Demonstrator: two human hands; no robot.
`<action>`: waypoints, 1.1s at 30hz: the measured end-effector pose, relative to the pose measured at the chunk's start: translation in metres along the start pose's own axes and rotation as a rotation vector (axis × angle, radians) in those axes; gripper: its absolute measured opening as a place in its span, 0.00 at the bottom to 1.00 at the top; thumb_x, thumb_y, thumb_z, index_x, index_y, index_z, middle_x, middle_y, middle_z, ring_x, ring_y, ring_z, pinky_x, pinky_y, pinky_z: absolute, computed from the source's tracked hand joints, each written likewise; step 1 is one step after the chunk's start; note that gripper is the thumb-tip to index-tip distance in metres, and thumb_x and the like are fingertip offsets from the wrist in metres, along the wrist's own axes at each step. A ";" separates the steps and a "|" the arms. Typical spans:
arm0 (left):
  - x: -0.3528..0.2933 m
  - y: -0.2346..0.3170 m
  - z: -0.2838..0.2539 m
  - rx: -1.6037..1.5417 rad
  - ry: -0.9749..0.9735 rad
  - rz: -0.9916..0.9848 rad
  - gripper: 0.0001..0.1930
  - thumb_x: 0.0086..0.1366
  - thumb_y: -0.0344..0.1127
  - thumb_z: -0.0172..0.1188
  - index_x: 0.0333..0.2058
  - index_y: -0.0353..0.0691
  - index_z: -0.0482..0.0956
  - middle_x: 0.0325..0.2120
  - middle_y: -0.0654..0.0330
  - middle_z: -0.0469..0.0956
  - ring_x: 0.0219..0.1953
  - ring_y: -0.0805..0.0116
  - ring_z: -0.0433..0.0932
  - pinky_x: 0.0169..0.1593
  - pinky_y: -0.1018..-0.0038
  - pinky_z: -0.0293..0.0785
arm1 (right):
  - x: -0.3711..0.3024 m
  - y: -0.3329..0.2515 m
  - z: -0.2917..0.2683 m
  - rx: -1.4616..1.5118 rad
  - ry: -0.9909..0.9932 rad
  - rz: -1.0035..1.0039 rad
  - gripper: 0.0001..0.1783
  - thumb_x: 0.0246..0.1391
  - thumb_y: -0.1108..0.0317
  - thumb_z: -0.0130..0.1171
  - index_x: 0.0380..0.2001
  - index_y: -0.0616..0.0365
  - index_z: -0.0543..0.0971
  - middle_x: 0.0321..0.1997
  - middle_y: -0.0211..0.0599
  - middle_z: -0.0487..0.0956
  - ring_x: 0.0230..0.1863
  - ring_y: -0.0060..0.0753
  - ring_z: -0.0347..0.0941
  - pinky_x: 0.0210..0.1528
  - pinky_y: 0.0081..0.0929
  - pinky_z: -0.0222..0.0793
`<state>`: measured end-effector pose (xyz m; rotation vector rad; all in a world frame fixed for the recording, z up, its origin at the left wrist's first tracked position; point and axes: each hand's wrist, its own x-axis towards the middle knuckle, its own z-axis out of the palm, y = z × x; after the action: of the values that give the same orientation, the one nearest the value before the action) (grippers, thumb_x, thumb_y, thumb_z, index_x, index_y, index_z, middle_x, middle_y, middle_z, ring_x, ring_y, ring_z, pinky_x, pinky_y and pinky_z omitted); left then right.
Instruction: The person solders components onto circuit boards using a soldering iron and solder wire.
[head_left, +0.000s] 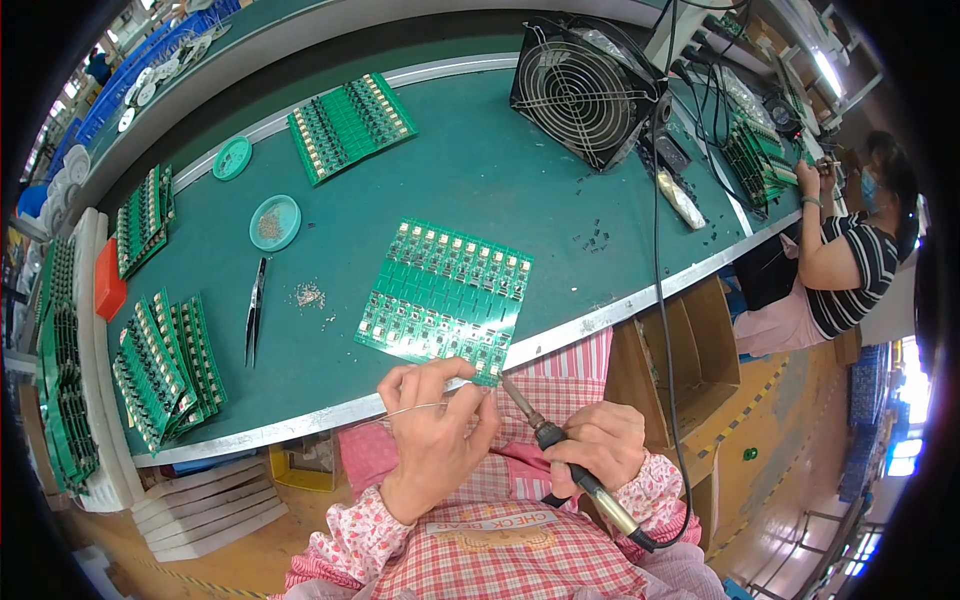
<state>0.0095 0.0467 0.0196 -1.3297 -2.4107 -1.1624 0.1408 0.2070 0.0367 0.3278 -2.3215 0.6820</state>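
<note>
My right hand (603, 440) is closed round the handle of a soldering iron (592, 492). The iron's tip reaches the near right corner of a green circuit board panel (447, 292), which lies flat at the table's front edge with rows of small parts along two sides. My left hand (435, 425) is at the panel's near edge, its fingers bent. A thin silvery solder wire (416, 408) runs across those fingers; its far end is hidden. Left of the panel lie black tweezers (257, 312) and a scatter of tiny parts (308, 295).
Two small green dishes, one with tiny parts (275, 222), stand at left. More board panels (352, 127) lie behind, with stacks (170, 370) at left beside a red box (110, 280). A black fan (585, 95) stands at back right. The iron's cord (660, 300) crosses the table. A co-worker (850, 250) sits at right.
</note>
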 end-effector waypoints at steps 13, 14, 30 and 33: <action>0.000 0.001 0.001 -0.026 -0.007 0.019 0.08 0.50 0.29 0.68 0.23 0.42 0.75 0.39 0.61 0.76 0.40 0.62 0.72 0.51 0.62 0.59 | -0.009 0.003 -0.012 0.175 0.106 0.134 0.06 0.44 0.75 0.60 0.30 0.59 0.77 0.18 0.32 0.76 0.18 0.32 0.74 0.20 0.26 0.69; 0.001 0.000 0.001 -0.026 -0.006 0.022 0.08 0.50 0.29 0.68 0.23 0.42 0.75 0.39 0.61 0.76 0.40 0.62 0.72 0.51 0.62 0.59 | -0.009 0.003 -0.012 0.183 0.154 0.180 0.06 0.46 0.75 0.60 0.30 0.60 0.76 0.18 0.33 0.76 0.18 0.32 0.74 0.20 0.26 0.70; -0.014 0.001 0.016 -0.013 0.212 0.120 0.09 0.51 0.31 0.66 0.27 0.39 0.73 0.38 0.59 0.76 0.42 0.61 0.75 0.52 0.60 0.66 | -0.028 0.018 0.037 0.160 0.323 0.759 0.27 0.62 0.65 0.56 0.60 0.65 0.65 0.50 0.46 0.77 0.43 0.33 0.75 0.45 0.28 0.71; -0.020 0.000 0.010 -0.067 0.225 0.141 0.10 0.53 0.31 0.65 0.32 0.37 0.74 0.40 0.57 0.74 0.46 0.60 0.75 0.54 0.58 0.66 | -0.006 0.014 0.044 0.145 0.175 0.681 0.43 0.60 0.54 0.62 0.67 0.68 0.55 0.59 0.54 0.72 0.49 0.40 0.75 0.52 0.34 0.71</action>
<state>0.0232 0.0406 0.0037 -1.2870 -2.1049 -1.2883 0.1150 0.1940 -0.0002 -0.4714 -2.2033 1.1513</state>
